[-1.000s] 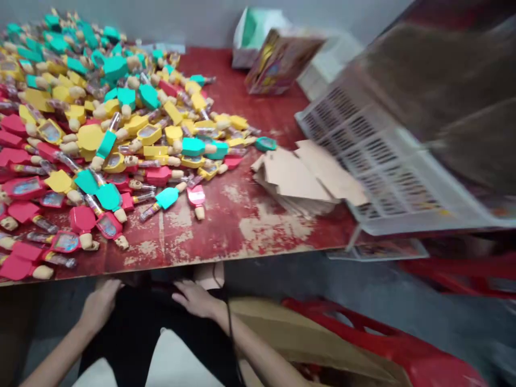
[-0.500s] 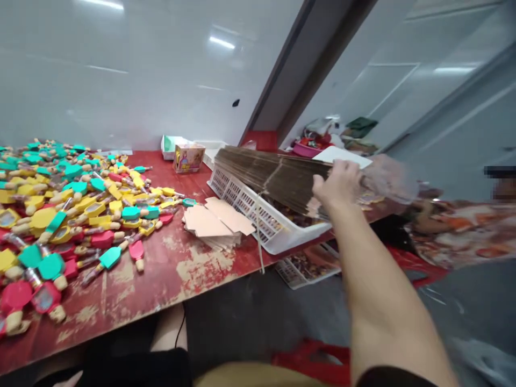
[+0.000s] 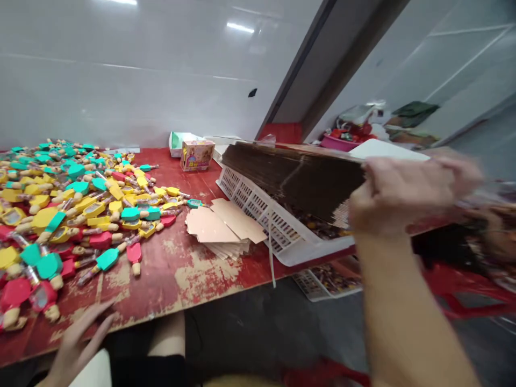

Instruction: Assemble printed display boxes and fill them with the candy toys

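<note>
Worn red desk (image 3: 189, 274) below a white wall, strewn at left with bright toys (image 3: 72, 204). Across a white slatted basket (image 3: 258, 207) at its right end, a thick bundle (image 3: 298, 174) of dark-brown flat sheets, edges packed tight, clamped at one end by blurred right hand (image 3: 403, 193) fingers. Left hand (image 3: 76, 344) at the near desk edge, fingers spread, empty.

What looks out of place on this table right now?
The card bundle lies slanted across the white basket, one end gripped by the right hand; a loose strap dangles from it past the table edge. The table's red paint is worn bare in patches.
</note>
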`<state>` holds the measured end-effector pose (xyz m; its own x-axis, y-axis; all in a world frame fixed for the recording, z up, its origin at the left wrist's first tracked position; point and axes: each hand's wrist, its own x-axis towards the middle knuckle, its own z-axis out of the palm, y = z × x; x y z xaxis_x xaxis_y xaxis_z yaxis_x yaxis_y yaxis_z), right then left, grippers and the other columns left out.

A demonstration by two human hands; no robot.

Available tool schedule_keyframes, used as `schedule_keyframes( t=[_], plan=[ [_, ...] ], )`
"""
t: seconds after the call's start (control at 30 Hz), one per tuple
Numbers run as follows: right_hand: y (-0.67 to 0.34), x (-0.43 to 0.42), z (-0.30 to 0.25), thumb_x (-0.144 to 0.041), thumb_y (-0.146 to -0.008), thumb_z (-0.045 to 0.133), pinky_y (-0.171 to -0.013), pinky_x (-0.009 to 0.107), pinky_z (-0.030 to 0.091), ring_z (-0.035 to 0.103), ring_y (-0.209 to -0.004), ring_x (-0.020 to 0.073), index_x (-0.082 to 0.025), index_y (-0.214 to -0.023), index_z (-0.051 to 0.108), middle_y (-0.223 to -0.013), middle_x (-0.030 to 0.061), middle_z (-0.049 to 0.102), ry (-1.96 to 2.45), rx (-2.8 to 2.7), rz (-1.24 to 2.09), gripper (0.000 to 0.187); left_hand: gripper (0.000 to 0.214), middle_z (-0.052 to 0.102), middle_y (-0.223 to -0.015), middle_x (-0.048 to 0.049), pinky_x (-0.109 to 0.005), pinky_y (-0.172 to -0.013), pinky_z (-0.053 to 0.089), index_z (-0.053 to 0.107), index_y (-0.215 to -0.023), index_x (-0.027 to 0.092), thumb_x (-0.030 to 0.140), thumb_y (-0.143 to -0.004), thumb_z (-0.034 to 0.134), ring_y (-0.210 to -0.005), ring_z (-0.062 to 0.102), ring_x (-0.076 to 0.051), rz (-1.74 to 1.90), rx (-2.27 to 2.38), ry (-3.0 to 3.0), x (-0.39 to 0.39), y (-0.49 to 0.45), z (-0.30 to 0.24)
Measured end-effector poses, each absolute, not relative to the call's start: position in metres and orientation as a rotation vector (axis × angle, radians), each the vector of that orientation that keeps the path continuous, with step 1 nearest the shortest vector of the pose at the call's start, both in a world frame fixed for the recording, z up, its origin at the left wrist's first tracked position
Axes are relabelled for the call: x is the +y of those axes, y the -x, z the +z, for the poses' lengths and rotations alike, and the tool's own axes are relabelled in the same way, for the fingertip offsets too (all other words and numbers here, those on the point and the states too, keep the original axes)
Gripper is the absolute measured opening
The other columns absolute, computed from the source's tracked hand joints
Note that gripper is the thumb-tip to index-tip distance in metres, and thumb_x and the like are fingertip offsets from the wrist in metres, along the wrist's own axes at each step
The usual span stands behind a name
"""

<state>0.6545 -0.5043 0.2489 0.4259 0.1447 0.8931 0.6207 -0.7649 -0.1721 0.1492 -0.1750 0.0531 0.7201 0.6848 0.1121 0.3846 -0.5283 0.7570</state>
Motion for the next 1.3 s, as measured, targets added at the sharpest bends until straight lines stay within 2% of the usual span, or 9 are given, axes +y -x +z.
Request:
schedule_keyframes(
  t=[0.1,0.2,0.43,0.6,0.7,0.83,0.97,1.17,1.3],
  plan=[
    [-0.496,-0.482,0.179,-0.023,-0.097,0.045,-0.114,0.054,0.041,0.072,-0.103,0.0248,-0.030,-0.118,0.077,-0.111,0.0046,0.077,1.858,-1.041,-1.641,0.038,0.073,0.068,-0.137,-0.0102,-0.042,-0.105,0.059,0.063,-0.138,0.028,0.064,-0.076,0.079,-0.129,0.066,-0.031,0.261,0.378,-1.397,-0.225,-0.221,0.107],
    [-0.367,-0.456,0.120,-0.021,-0.098,0.053,-0.109,0.043,0.049,0.072,-0.110,0.0208,-0.036,-0.128,0.070,-0.121,0.0013,0.075,1.856,-1.461,-1.108,0.038,0.080,0.066,-0.140,-0.0134,-0.049,-0.118,0.049,0.059,-0.141,0.021,0.056,-0.074,0.085,-0.139,0.058,-0.032,0.503,0.264,-0.855,-0.255,-0.268,0.144],
    [-0.342,-0.411,0.119,-0.069,-0.088,0.059,-0.102,0.050,0.055,0.064,-0.124,0.0298,-0.017,-0.128,0.066,-0.132,0.0180,0.067,1.802,-0.573,-0.031,0.066,0.072,0.076,-0.122,-0.0092,-0.047,-0.121,0.046,0.067,-0.129,0.016,0.024,-0.062,0.094,-0.126,0.067,-0.027,0.562,0.435,-0.724,-0.232,-0.194,0.120],
    [-0.350,-0.401,0.167,-0.065,-0.068,0.082,-0.069,0.033,0.061,0.072,-0.082,0.0211,-0.018,-0.109,0.071,-0.096,0.0096,0.076,1.466,-0.545,0.473,0.063,0.059,0.079,-0.102,-0.0111,-0.030,-0.077,0.064,0.074,-0.108,0.015,0.063,-0.075,0.081,-0.093,0.078,-0.022,0.099,0.345,-0.961,-0.233,-0.129,0.125],
    [-0.338,-0.414,0.206,-0.055,-0.066,0.089,-0.056,0.024,0.056,0.065,-0.063,0.0132,-0.018,-0.098,0.074,-0.081,0.0056,0.074,1.475,-0.570,0.393,0.051,0.061,0.074,-0.069,-0.0099,-0.023,-0.049,0.052,0.074,-0.084,0.012,0.072,-0.085,0.065,-0.056,0.069,-0.016,-0.290,0.214,-1.359,-0.236,-0.099,0.169],
    [-0.310,-0.427,0.263,-0.049,-0.071,0.088,-0.050,0.021,0.054,0.062,-0.058,0.0116,-0.019,-0.104,0.075,-0.072,0.0034,0.070,1.541,-0.684,0.483,0.047,0.029,0.077,-0.098,-0.0087,-0.033,-0.096,0.055,0.078,-0.098,0.018,0.045,-0.089,0.074,-0.100,0.072,-0.021,0.663,-0.087,-1.926,-0.237,-0.112,0.251],
    [-0.280,-0.424,0.315,-0.048,-0.076,0.086,-0.043,0.020,0.049,0.061,-0.053,0.0118,-0.030,-0.131,0.063,-0.077,0.0010,0.070,1.562,-0.864,0.496,0.063,0.056,0.067,-0.130,-0.0087,-0.048,-0.125,0.032,0.073,-0.120,0.022,0.065,-0.084,0.071,-0.139,0.052,-0.030,0.955,-0.407,-2.195,-0.228,-0.177,0.306],
    [-0.286,-0.418,0.353,-0.050,-0.064,0.092,-0.038,0.021,0.043,0.056,-0.045,0.0126,-0.029,-0.124,0.053,-0.071,-0.0019,0.068,1.561,-0.856,0.472,0.075,0.058,0.066,-0.109,-0.0053,-0.054,-0.124,0.029,0.070,-0.105,0.026,0.078,-0.087,0.054,-0.124,0.059,-0.028,1.200,-0.670,-2.366,-0.215,-0.224,0.354],
    [-0.316,-0.422,0.354,-0.045,-0.066,0.091,-0.043,0.019,0.040,0.052,-0.049,0.0082,-0.024,-0.099,0.061,-0.070,-0.0020,0.064,1.536,-0.900,0.441,0.049,0.053,0.061,-0.076,0.0012,-0.047,-0.112,0.042,0.066,-0.083,0.024,0.077,-0.085,0.060,-0.086,0.066,-0.019,1.267,-0.801,-2.165,-0.214,-0.214,0.363]
  ],
)
